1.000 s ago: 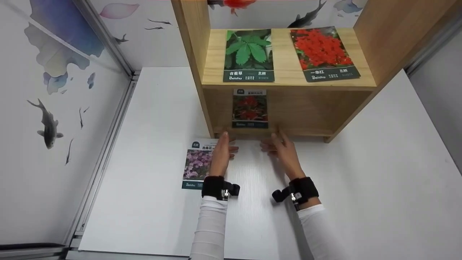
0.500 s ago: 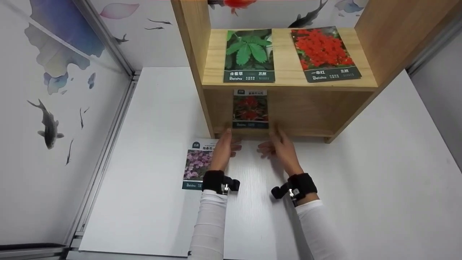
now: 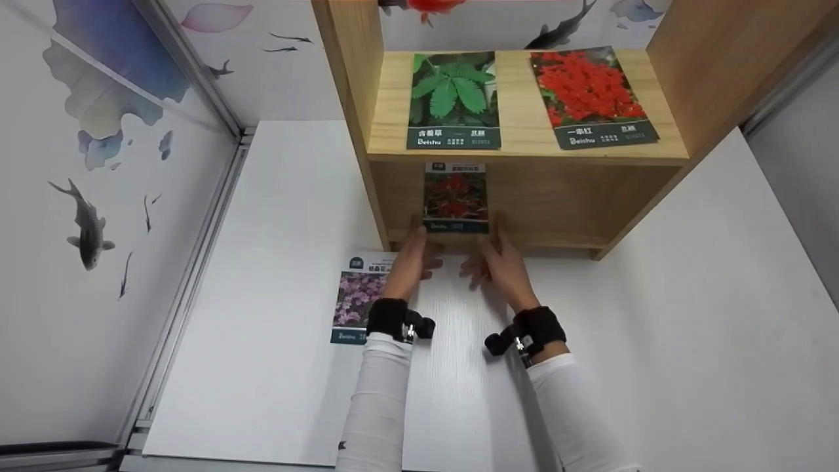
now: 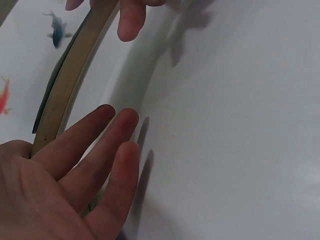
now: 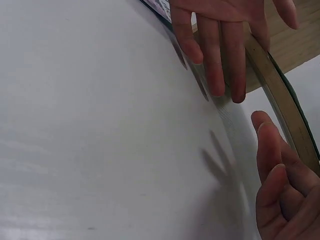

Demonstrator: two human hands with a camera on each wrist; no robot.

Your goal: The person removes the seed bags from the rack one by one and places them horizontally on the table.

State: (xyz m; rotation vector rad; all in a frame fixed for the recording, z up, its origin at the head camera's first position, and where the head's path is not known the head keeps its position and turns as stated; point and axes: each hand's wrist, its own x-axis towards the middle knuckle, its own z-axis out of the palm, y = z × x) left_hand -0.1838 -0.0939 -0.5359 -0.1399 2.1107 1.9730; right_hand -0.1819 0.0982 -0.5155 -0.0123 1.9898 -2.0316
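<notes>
A seed packet with red flowers (image 3: 455, 196) lies on the lower board of the wooden shelf (image 3: 550, 196). My left hand (image 3: 408, 267) is at the packet's lower left corner, its index finger along that side. At the lower right corner is my right hand (image 3: 510, 272), its index finger pointing up beside the packet. In the left wrist view, the straight fingers of my left hand (image 4: 75, 185) spread below the board edge (image 4: 67, 80), on which the packet's dark edge shows. The right wrist view has my right hand (image 5: 290, 195) with loosely bent fingers by the same board.
A purple-flower packet (image 3: 357, 298) lies on the white table (image 3: 282, 275), partly under my left hand. On the upper board are a green-leaf packet (image 3: 453, 98) and a tilted red-flower packet (image 3: 590, 95). Side panels of the shelf rise left and right.
Both hands have moved slightly forward along the packet's sides, and the right hand has also come a little left, nearer the packet. The packets look unmoved.
</notes>
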